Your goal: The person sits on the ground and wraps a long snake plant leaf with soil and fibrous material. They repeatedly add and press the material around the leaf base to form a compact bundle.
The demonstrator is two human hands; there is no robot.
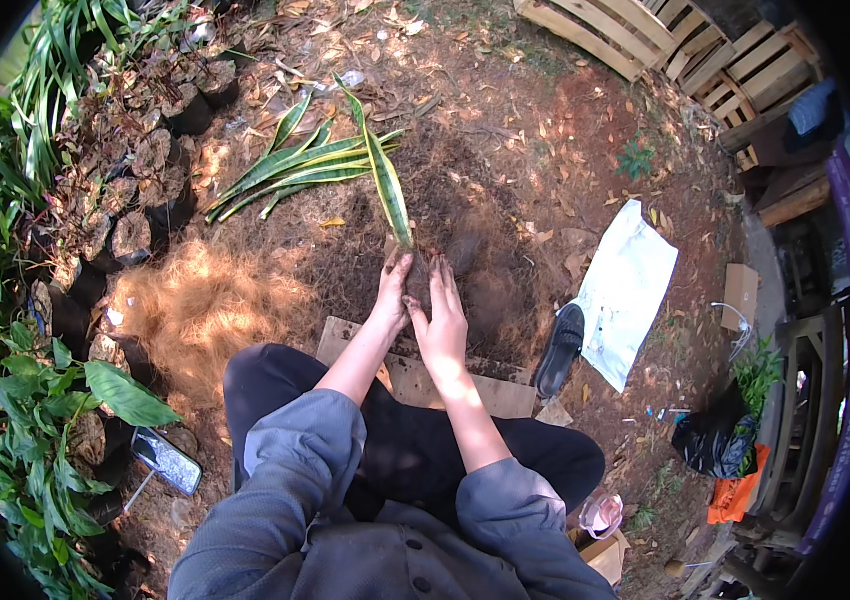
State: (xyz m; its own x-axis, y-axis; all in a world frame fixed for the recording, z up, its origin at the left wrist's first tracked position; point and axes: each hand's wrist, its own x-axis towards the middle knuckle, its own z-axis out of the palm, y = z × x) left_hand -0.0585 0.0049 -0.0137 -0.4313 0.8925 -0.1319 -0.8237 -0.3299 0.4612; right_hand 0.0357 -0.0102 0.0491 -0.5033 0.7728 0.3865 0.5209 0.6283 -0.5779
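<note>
A variegated snake plant leaf stands out away from me, its lower end between my two hands. Dark soil or fibre is clumped around that base, partly hidden by fingers. My left hand cups the clump from the left, close to the leaf's base. From the other side, my right hand presses against it with fingers extended. Both hands have soil on their fingers. Beyond them, several cut snake plant leaves lie in a pile on the ground. Loose brown coir fibre is heaped to the left.
Cardboard lies before my crossed legs. At right are a black sandal and a white plastic sheet. Potted plants line the left, near a phone. Wooden pallets stand at the far right.
</note>
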